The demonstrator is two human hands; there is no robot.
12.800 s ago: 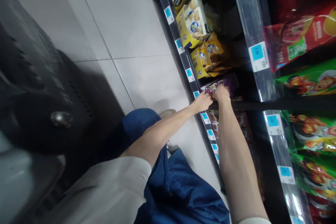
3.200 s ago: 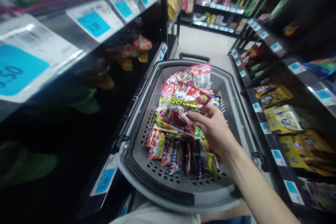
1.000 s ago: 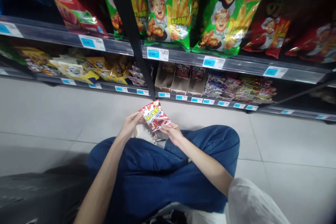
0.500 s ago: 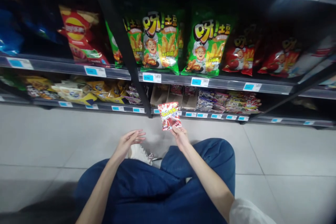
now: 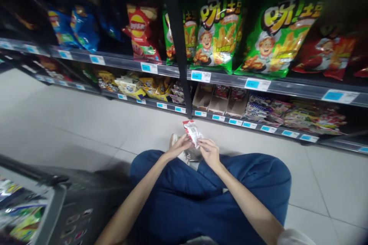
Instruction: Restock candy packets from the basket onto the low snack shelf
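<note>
I squat on the tiled floor before a snack shelf, my knees in blue trousers. Both hands meet above them on a small red and white snack packet (image 5: 193, 133), seen edge-on. My left hand (image 5: 178, 147) pinches its lower left side. My right hand (image 5: 210, 152) grips its lower right side with curled fingers. The packet stands upright in front of the bottom shelf (image 5: 218, 118), apart from it.
Green chip bags (image 5: 270, 42) and red chip bags (image 5: 142, 32) fill the upper shelf. The bottom shelf holds yellow packets (image 5: 149, 86), open cardboard boxes (image 5: 214, 101) and mixed sweets. A grey basket (image 5: 54, 214) with packets stands at my lower left. A black upright post (image 5: 178, 42) divides the shelving.
My left hand, open and apart half a second ago, has come back onto the packet. The packet has turned edge-on. My view has swung left, bringing the basket in.
</note>
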